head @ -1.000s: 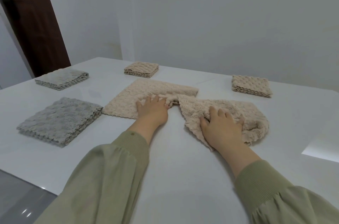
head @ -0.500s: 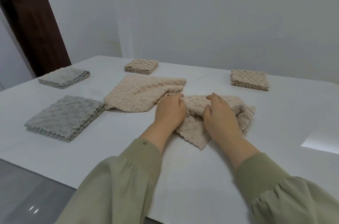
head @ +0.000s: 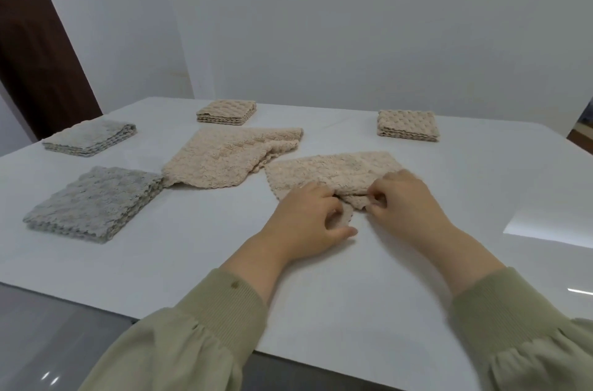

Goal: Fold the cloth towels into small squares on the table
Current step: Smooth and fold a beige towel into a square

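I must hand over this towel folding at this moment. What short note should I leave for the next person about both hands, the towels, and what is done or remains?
Left hand: pinches the near edge of the front beige towel.
Right hand: pinches the same edge, close beside the left.
Second beige towel: loosely half-folded to the left, untouched.
Done: far-left beige square, far-right beige square, far grey pile, near grey pile.
Left: fold both open beige towels into small squares.
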`<move>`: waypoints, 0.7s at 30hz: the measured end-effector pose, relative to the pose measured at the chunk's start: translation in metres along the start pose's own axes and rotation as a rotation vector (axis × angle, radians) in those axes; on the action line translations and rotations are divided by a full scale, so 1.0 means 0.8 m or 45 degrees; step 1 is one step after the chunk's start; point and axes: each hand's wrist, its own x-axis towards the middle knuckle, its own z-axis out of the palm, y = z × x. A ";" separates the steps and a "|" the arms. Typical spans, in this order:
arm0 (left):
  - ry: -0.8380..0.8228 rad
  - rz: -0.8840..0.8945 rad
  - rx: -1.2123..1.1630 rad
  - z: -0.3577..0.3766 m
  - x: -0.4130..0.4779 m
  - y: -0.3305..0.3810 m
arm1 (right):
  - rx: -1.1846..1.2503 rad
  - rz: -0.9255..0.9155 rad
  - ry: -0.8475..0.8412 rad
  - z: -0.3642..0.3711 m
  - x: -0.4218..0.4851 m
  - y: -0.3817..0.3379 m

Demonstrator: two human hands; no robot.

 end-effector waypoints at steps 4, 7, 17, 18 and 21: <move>0.005 0.003 0.023 0.005 0.004 -0.007 | -0.058 0.077 -0.106 0.004 0.002 0.012; 0.055 -0.034 -0.081 0.007 0.006 -0.011 | -0.132 0.130 -0.066 0.004 0.008 0.011; -0.109 -0.474 -1.522 -0.045 0.006 -0.020 | -0.027 0.316 0.357 -0.048 0.004 -0.002; -0.076 -0.484 -1.618 -0.046 0.006 -0.021 | 0.018 0.357 0.382 -0.052 0.002 -0.006; 0.223 -0.610 -1.140 -0.034 0.009 -0.029 | -0.027 0.243 0.241 -0.042 0.001 -0.007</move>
